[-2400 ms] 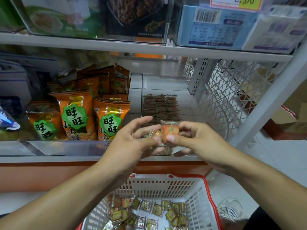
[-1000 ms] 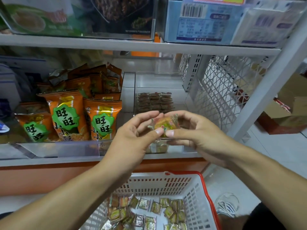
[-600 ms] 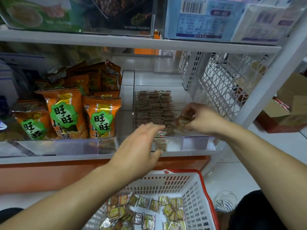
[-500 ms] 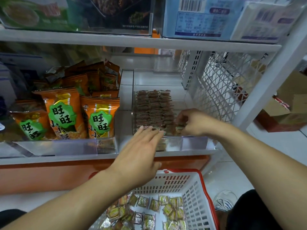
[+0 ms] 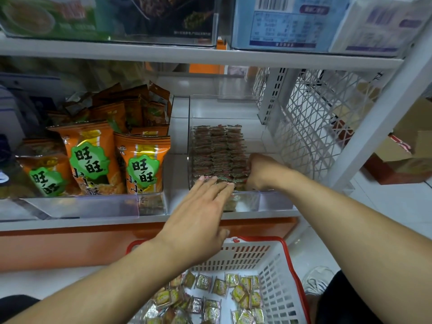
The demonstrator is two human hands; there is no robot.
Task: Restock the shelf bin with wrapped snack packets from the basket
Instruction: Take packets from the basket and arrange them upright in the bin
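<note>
Shelving holds a clear bin (image 5: 275, 199), three rows of packets (image 5: 218, 153) inside.
Right hand (image 5: 259, 170), in the bin, is curled; its grip cannot be told. Left hand (image 5: 201, 213) lies flat at the bin's front. Risk: rows toppling if nudged. One basket (image 5: 278, 265) below the bin (many packets left).

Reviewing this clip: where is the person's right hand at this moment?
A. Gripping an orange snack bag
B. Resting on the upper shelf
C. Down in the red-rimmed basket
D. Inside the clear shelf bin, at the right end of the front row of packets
D. The right hand is curled inside the clear bin, against the front row of stacked packets.
</note>
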